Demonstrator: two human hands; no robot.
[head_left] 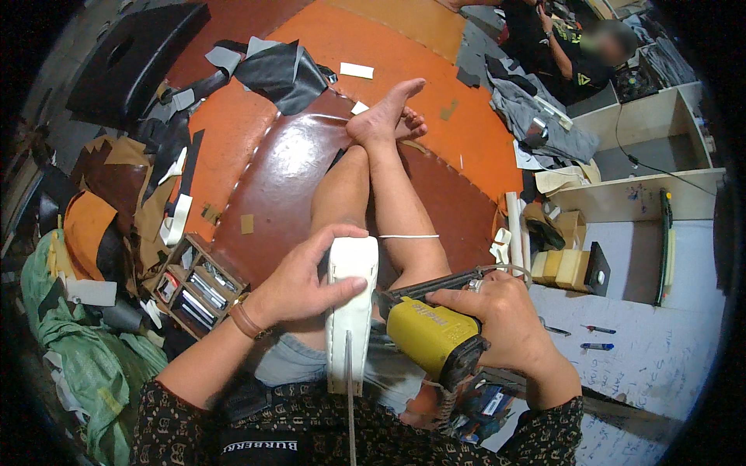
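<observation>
My left hand [315, 283] is closed on a long white padded piece [353, 307]. The thumb presses on its face and the fingers reach round its far end. A row of small marks runs along the edge of the piece. From its middle a thin grey strip or cord [350, 419] comes down to the lower edge of view. Just to the right, my right hand [501, 318] grips a yellow and black power tool [431, 338], which looks like a staple gun. Its narrow black front is close beside the white piece; whether they touch I cannot tell.
My crossed legs [381, 186] stretch over an orange and brown covering [280, 167]. Left are a wooden box of small parts [194, 287], leather scraps [97, 221] and green sheeting [78, 357]. Right stand wooden compartments [645, 186] and a marked white board [622, 342]. Another person [571, 54] sits far right.
</observation>
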